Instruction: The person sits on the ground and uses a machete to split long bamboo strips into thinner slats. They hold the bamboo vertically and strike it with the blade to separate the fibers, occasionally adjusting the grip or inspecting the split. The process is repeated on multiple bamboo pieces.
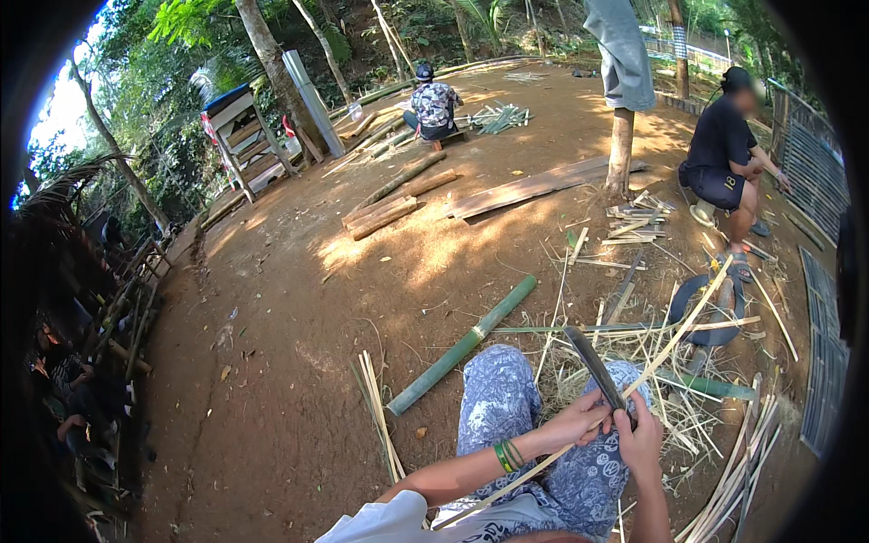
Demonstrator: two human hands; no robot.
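Observation:
My left hand [584, 423], with green and yellow bands on the wrist, is closed around a long pale bamboo strip [681, 337]. The strip slants across my lap from the lower left up to the right. Close against it, my right hand [641, 436] is closed at the lower end of a dark-bladed knife [593, 364]. Its blade points up and to the left, crossing the strip near my fingers. The knife's handle is hidden by my hands. Both hands are above my patterned trousers [498, 394], over the knee.
A green bamboo pole [463, 346] lies ahead of my legs. Split strips [738, 471] and shavings [674, 421] cover the ground at right. A person in black [720, 149] squats beyond; another person [434, 109] sits farther off. Logs [394, 204] and a post [620, 154] stand between.

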